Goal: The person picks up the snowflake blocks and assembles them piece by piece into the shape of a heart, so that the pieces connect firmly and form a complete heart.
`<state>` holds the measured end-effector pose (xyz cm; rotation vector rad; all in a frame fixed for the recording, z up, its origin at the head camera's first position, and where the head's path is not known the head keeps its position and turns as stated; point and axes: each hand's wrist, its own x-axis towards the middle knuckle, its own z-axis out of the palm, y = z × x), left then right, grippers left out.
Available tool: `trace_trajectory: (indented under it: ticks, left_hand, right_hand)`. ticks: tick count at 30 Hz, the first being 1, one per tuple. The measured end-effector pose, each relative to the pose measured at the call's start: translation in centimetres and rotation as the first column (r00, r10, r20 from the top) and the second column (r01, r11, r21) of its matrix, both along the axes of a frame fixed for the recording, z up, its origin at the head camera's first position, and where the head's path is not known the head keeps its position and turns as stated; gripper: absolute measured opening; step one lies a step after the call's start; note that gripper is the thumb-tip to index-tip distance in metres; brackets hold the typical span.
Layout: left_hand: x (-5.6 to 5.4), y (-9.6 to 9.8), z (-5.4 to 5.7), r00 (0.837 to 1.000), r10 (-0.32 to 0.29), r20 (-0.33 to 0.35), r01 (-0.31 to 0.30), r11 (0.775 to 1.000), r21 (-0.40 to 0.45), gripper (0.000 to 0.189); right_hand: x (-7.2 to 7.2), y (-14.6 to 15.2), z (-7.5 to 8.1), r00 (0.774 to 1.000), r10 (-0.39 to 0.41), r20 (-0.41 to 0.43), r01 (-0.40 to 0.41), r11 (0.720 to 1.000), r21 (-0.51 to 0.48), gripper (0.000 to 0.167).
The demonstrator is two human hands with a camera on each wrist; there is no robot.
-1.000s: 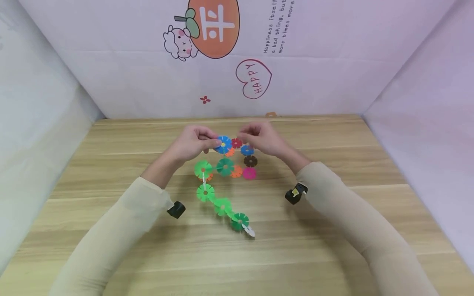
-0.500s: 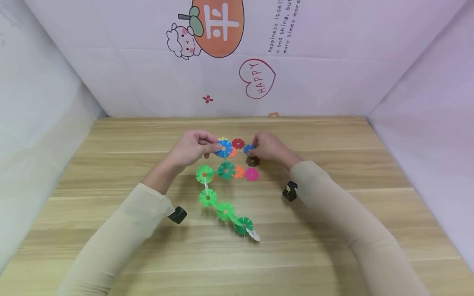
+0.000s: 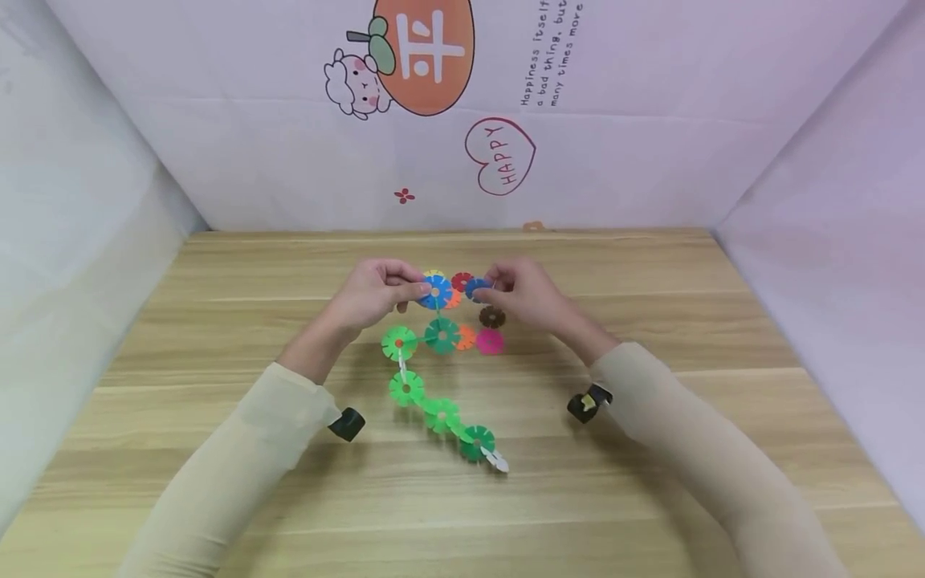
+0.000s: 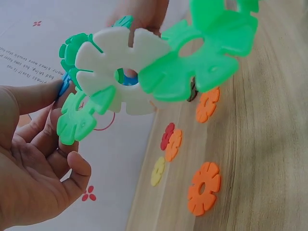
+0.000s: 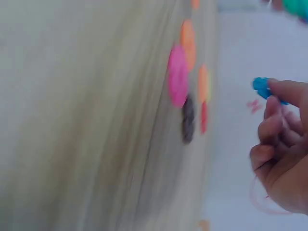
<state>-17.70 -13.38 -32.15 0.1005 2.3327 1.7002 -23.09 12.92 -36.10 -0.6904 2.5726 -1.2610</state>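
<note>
My left hand (image 3: 379, 295) pinches a blue snowflake disc (image 3: 436, 293) between thumb and fingers. That disc is the upper end of a joined chain of slotted snowflake discs, mostly green (image 3: 406, 388), which hangs toward me and ends in a white disc (image 3: 496, 460). In the left wrist view another white disc (image 4: 103, 53) sits between green ones, in front of the hand. My right hand (image 3: 526, 295) pinches a loose blue snowflake disc (image 5: 262, 86) between thumb and forefinger, raised off the table, close to the right of the chain's blue end.
Loose snowflake discs lie on the wooden table (image 3: 614, 498): brown (image 3: 493, 317), pink (image 3: 490, 342), red (image 3: 462, 281), yellow (image 4: 157, 171) and several orange (image 4: 204, 188). White printed sheeting (image 3: 614, 160) stands behind the table and along both sides.
My right hand has come down to the loose blue disc, picked it off the table and moved it left toward the chain. The left hand keeps its hold, with the chain slightly lower in view.
</note>
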Motion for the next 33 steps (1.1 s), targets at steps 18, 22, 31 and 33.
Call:
trace_trajectory:
  ticks: [18,22,31,33]
  left_hand:
    - [0.1,0.9,0.2,1.0,-0.026,-0.016,0.026,1.0,-0.011,0.019]
    - [-0.2,1.2,0.5,0.998,-0.057,-0.035,0.055,0.997,-0.055,0.017]
    - [-1.1,1.5,1.8,0.987,-0.149,-0.055,0.144,0.985,-0.095,0.009]
    - [-1.2,1.6,2.0,0.984,-0.167,-0.059,0.16,0.982,-0.101,0.008]
  right_hand:
    - [4.6,0.0,1.6,0.918,0.07,-0.39,-0.162,0.965,-0.207,0.006]
    - [4.5,0.2,1.5,0.829,0.132,-0.544,-0.233,0.965,-0.122,0.009]
    - [4.7,0.1,1.3,0.668,0.196,-0.718,-0.261,0.965,0.019,0.017]
    - [4.8,0.0,1.2,0.654,0.188,-0.733,-0.262,0.965,0.014,0.019]
